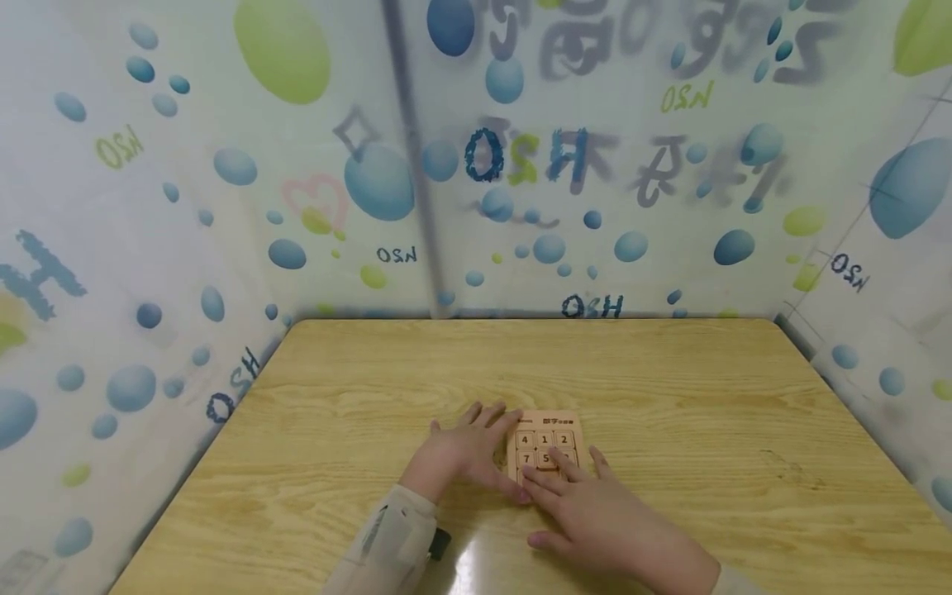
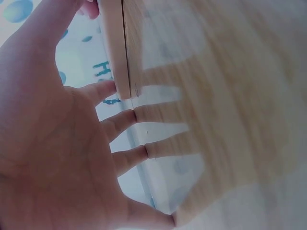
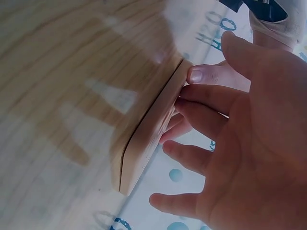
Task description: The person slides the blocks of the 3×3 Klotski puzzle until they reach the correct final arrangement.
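Note:
A wooden number puzzle board (image 1: 546,420) lies flat on the table, with square tiles such as 4, 1, 2, 7 and 5 showing. The left hand (image 1: 472,450) has its fingers spread at the board's left side, index finger at the upper left corner and thumb at the lower left. Over the lower tiles lies the right hand (image 1: 595,512), its fingertips touching them and its thumb off the board. In the left wrist view the left hand (image 2: 72,139) touches the board's edge (image 2: 115,52). The right wrist view has the right hand's (image 3: 230,134) fingers on the board (image 3: 153,124).
The wooden table (image 1: 335,372) extends around the board on all sides. Behind it and at both sides stand pale walls (image 1: 335,140) with blue and green bubble patterns and lettering. A dark object (image 1: 440,544) is at the left sleeve's cuff.

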`<action>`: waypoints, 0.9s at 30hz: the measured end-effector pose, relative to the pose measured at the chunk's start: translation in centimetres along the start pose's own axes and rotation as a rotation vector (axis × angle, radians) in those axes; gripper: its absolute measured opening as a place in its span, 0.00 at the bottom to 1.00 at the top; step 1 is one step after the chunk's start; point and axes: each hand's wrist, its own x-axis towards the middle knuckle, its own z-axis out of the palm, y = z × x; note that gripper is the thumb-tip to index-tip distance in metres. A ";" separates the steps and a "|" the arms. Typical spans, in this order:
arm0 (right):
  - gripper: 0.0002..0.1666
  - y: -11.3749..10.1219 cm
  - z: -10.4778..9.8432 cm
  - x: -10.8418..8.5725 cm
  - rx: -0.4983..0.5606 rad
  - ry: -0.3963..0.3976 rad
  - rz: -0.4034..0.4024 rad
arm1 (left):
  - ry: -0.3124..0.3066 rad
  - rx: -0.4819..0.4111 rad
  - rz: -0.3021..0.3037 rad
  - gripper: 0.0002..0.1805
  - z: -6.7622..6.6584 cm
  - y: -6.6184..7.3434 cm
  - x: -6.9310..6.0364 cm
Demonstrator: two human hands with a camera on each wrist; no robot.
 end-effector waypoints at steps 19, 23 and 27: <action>0.44 1.6 0.4 -0.9 -0.020 0.008 0.017 | -0.003 -0.005 -0.003 0.70 -0.1 0.2 -0.1; 0.43 1.7 0.3 -1.1 -0.018 0.007 0.020 | 0.000 -0.003 -0.004 0.70 -0.1 0.2 -0.1; 0.43 1.9 0.2 -1.3 -0.017 -0.001 0.025 | 0.002 0.003 -0.005 0.71 -0.1 0.1 0.0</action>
